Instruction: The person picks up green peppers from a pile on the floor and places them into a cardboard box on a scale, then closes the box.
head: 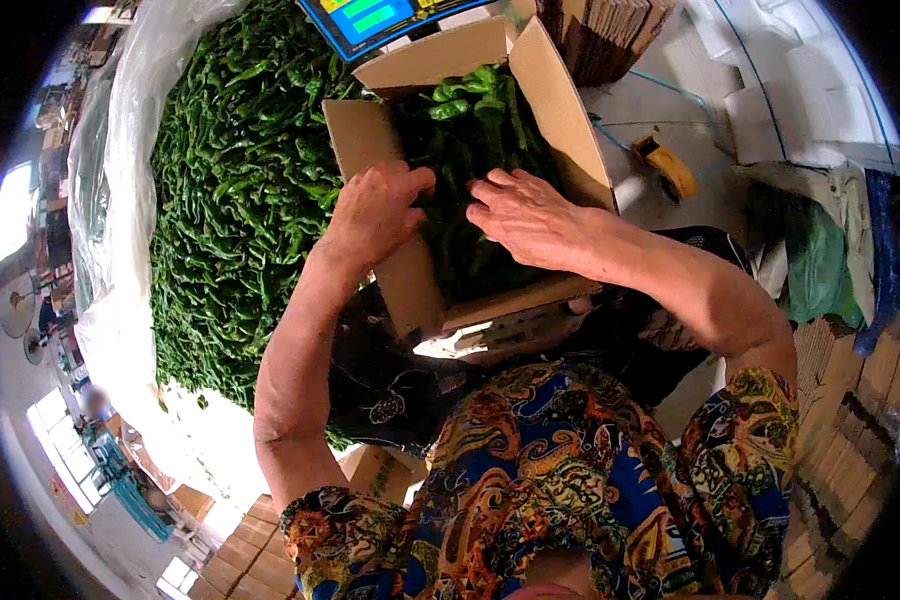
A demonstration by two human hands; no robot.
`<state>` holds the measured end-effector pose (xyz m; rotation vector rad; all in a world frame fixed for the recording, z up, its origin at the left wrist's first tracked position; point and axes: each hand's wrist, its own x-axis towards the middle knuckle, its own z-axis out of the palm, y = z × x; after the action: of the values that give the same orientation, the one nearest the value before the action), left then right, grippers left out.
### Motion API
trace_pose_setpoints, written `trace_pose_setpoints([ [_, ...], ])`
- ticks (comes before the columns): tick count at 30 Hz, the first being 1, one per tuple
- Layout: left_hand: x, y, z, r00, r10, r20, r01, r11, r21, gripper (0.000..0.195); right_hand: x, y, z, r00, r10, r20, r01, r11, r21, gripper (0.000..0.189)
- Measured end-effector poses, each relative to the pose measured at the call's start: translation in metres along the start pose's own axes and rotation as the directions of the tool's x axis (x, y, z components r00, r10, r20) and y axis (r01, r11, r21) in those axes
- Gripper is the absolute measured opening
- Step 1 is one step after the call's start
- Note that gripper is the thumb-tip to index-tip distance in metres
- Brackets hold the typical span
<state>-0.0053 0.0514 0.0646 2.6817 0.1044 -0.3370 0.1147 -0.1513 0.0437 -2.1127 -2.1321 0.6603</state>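
Note:
A cardboard box (570,135) stands before me with its flaps up, holding long green peppers (487,97). Those at its far end are brightly lit; the nearer ones lie in dark shadow. My left hand (379,210) reaches over the left flap, thumb and fingers apart above the shaded peppers. From the right, my right hand (529,217) comes in low over the peppers, its fingers loosely bent and spread. No pepper shows clearly in either hand, and the shadow hides whether the fingertips touch any.
To the left spreads a large heap of green peppers (232,202), edged by clear plastic sheeting (112,225). A blue-framed scale display (375,19) stands beyond the box. Stacked cardboard (600,37) is at the far right, with a yellow tape dispenser (667,169) nearer. Green cloth (821,262) hangs at right.

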Motion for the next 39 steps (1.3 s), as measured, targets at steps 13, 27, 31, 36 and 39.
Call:
trace_pose_setpoints([
  [13, -0.036, 0.038, -0.027, 0.834, 0.154, -0.53, -0.051, 0.978, 0.203, 0.04, 0.038, 0.019, 0.013, 0.946, -0.026, -0.324, 0.014, 0.999, -0.039, 0.08],
  [27, 0.003, -0.001, 0.021, 0.92, 0.064, -0.387, -0.002, 0.988, 0.157, 0.032, 0.04, 0.021, 0.03, 0.989, 0.104, -0.103, -0.111, 0.991, -0.068, 0.044],
  [31, 0.025, -0.008, 0.039, 0.986, -0.104, -0.13, 0.117, 0.988, 0.101, 0.034, 0.04, 0.02, 0.034, 0.992, 0.038, -0.122, -0.048, 0.996, -0.073, 0.042],
  [36, 0.027, -0.025, 0.037, 0.986, -0.053, -0.158, 0.075, 0.987, 0.141, 0.036, 0.047, 0.045, -0.001, 0.985, -0.169, -0.038, 0.159, 0.97, -0.182, 0.018],
  [39, -0.002, 0.006, -0.001, 0.96, -0.042, -0.275, 0.043, 0.999, -0.002, 0.035, 0.016, 0.049, -0.042, 0.828, 0.047, -0.559, -0.012, 0.998, 0.066, 0.018],
])
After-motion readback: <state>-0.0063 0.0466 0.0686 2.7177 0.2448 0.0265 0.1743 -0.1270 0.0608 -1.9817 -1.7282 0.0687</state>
